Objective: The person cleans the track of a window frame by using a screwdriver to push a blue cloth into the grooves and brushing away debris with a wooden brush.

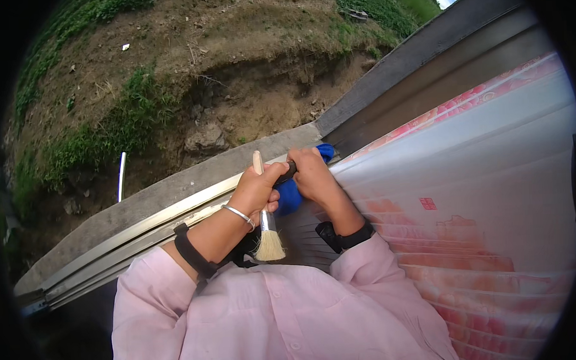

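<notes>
My left hand (259, 189), with a silver bangle at its wrist, is closed around a bristle brush (270, 245). The pale wooden handle sticks up above the fist and the light bristles point down towards my body. Between my fists shows a dark cylindrical object (286, 173); the left thumb presses on it. My right hand (310, 168) is curled over its other end. Around and below the right fist hangs a blue cloth (288, 198). What the right fingers hold underneath is hidden.
A metal window track (189, 205) runs along a concrete ledge (174, 184), with an earth slope and rocks beyond. At the right stands a glossy floral-printed panel (459, 174) beside a grey wall edge (407, 57).
</notes>
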Tool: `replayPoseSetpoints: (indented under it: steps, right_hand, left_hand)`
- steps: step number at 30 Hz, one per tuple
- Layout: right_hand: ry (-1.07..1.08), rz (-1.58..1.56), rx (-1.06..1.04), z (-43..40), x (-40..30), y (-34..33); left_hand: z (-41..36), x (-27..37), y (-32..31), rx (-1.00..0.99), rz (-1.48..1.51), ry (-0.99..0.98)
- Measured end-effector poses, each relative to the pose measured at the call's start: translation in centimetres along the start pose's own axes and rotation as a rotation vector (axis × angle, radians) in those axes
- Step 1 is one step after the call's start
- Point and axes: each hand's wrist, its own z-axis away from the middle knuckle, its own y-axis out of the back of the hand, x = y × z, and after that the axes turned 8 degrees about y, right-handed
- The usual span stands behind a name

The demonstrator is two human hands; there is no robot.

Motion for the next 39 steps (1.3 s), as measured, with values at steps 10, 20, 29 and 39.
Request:
replayPoseSetpoints:
  steps: [10,20,29,39]
  right_hand:
    - [0.036,0.136,-0.151,0.0,-0.8,1.0]
    - [0.156,0.097,-0.1,-1.1,-5.5,0.3]
    - [0.011,-0.081,0.065,1.1,-3.7,1.2]
    - [-0.1,-0.262,0.118,-0.1,0.8,1.8]
  left_hand:
    - [0.3,-1.6,0.8,-0.087,0.088,-0.013]
    - [5.2,-1.6,3.1,-0.008,0.14,-0.092]
    - [3.5,-0.4,0.9,-0.057,-0.216,-0.122]
    - [0.3,1.8,-2.5,-0.154,-0.259,-0.146]
